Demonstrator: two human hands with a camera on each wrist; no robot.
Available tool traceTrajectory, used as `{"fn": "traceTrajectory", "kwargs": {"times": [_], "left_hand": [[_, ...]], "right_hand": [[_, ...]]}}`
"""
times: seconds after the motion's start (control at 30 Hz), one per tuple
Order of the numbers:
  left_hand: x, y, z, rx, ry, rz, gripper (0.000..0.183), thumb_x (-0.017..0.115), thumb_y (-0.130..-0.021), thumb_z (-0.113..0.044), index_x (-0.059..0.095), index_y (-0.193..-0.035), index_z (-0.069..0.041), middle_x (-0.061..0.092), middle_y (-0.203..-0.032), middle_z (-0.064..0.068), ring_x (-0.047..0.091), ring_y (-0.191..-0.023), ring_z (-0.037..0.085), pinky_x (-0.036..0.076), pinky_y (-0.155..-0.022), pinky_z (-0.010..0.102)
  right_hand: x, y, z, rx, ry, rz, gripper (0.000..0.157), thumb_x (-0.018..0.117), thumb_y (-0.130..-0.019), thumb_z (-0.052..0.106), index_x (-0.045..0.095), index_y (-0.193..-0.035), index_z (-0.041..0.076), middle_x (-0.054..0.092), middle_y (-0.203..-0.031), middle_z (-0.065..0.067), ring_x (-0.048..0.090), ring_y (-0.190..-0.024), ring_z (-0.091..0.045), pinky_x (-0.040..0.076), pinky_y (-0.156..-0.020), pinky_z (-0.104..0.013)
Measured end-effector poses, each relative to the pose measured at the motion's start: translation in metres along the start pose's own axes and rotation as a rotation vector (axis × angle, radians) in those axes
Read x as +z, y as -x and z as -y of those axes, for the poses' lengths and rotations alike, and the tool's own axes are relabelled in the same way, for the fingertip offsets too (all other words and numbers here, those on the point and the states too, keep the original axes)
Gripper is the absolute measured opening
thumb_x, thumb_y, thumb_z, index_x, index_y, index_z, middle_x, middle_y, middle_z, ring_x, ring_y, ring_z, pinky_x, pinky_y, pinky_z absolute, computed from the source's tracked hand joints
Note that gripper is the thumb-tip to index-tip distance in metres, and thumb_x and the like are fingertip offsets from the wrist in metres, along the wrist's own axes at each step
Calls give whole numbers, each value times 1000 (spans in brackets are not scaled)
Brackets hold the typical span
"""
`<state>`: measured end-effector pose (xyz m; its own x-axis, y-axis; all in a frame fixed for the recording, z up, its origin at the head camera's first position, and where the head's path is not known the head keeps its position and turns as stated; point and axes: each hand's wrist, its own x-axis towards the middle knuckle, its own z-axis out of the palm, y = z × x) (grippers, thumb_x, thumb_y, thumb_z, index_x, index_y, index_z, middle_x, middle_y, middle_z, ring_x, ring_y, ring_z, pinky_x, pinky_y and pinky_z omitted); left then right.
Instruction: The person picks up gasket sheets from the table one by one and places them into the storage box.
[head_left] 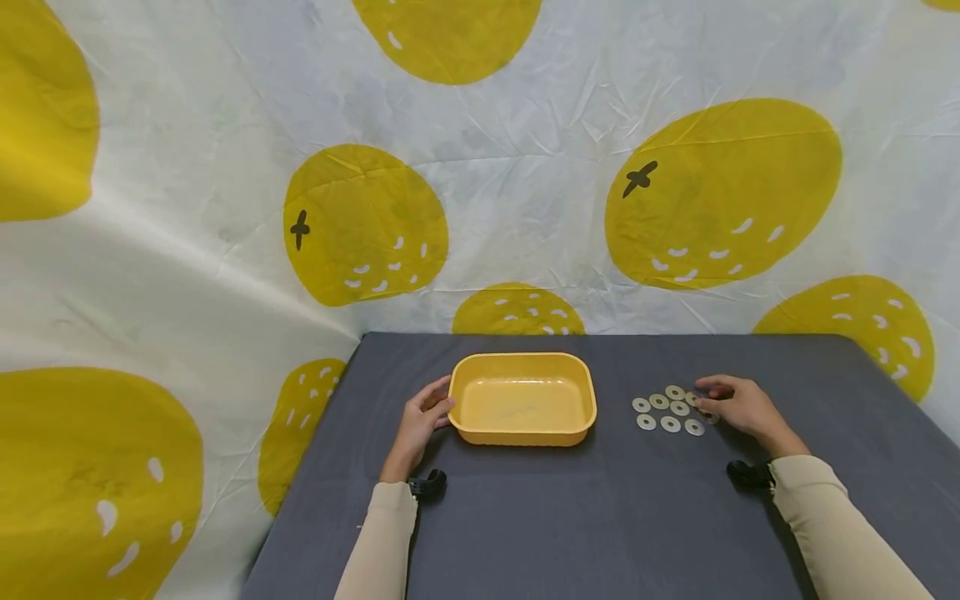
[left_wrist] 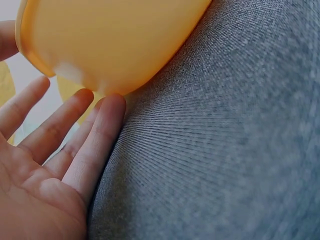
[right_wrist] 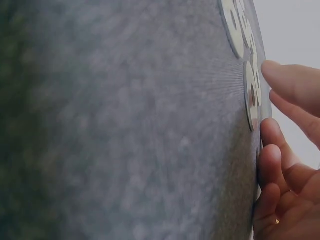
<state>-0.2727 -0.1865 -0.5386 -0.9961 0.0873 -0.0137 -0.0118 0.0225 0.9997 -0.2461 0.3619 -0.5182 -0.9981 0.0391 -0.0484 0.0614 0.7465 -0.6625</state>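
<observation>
A yellow plastic basin (head_left: 522, 439), shallow and rounded at the corners, stands on the grey cloth. At its left end my left hand (head_left: 420, 427) touches the wall with fairly straight fingers. In the left wrist view the fingertips (left_wrist: 112, 107) meet or nearly meet the basin's outer side (left_wrist: 110, 45). Several flat metal washers (head_left: 671, 424) with round holes lie grouped to the right of the basin. Over their right edge hovers my right hand (head_left: 746, 410), thumb and index finger apart. The right wrist view shows a washer (right_wrist: 251, 97) just beside the fingers; a washer in the grasp is not visible.
A dark grey cloth (head_left: 540, 517) covers the table, whose far edge meets a hanging white sheet (head_left: 517, 225) with large yellow fruit prints. Black camera mounts sit on the left wrist (head_left: 429, 486) and right wrist (head_left: 748, 476).
</observation>
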Motion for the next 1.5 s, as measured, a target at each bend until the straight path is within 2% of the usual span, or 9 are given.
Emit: {"fn": "traceTrajectory", "kwargs": {"times": [0.27, 0.57, 0.7, 0.87, 1.13, 1.3, 1.5], "left_hand": [[-1, 3, -1, -13, 22, 35, 56, 73, -96, -19, 55, -149, -18, 61, -142, 20, 68, -115, 21, 62, -87, 32], [-2, 3, -1, -38, 24, 44, 55, 74, -96, -22, 56, -148, -23, 60, -144, 15, 66, -121, 22, 62, -90, 33], [-3, 3, -1, -32, 22, 43, 57, 73, -96, -22, 54, -149, -21, 59, -146, 17, 66, -122, 23, 62, -90, 33], [-4, 1, 0, -42, 26, 38, 55, 75, -95, -22, 57, -147, -23, 60, -145, 15, 66, -122, 22, 62, -89, 33], [-4, 1, 0, -24, 36, 46, 52, 74, -95, -22, 58, -145, -25, 61, -144, 14, 65, -123, 22, 62, -90, 34], [-3, 0, 1, -19, 39, 44, 52, 73, -96, -20, 58, -145, -23, 61, -144, 15, 65, -123, 23, 62, -88, 32], [-2, -1, 2, -22, 27, 44, 53, 73, -96, -19, 57, -147, -19, 60, -145, 18, 64, -124, 26, 62, -89, 33]], "right_hand": [[-1, -1, 3, 6, 6, 18, 46, 74, -94, 26, 66, -128, -4, 60, -115, -27, 57, -96, -33, 46, -73, -30], [-2, -3, 8, 26, 15, 38, 39, 75, -94, 21, 68, -121, -6, 59, -105, -21, 61, -82, -23, 48, -68, -30], [-3, -5, 10, 33, 9, 53, 38, 74, -94, 19, 66, -120, -8, 58, -104, -22, 65, -79, -22, 50, -67, -31], [-3, -7, 12, 45, -19, 74, 38, 73, -95, 15, 62, -120, -11, 57, -96, -17, 66, -73, -19, 53, -63, -31], [-2, -6, 13, 16, -52, 69, 35, 73, -92, 9, 58, -117, -11, 62, -88, -13, 66, -70, -19, 55, -59, -31], [-2, -4, 14, 0, -46, 57, 36, 73, -92, 10, 58, -119, -10, 66, -87, -15, 65, -69, -20, 53, -58, -32], [-2, -3, 11, -18, -19, 43, 40, 70, -95, 13, 59, -128, -7, 67, -80, -9, 63, -66, -19, 48, -58, -31]]}}
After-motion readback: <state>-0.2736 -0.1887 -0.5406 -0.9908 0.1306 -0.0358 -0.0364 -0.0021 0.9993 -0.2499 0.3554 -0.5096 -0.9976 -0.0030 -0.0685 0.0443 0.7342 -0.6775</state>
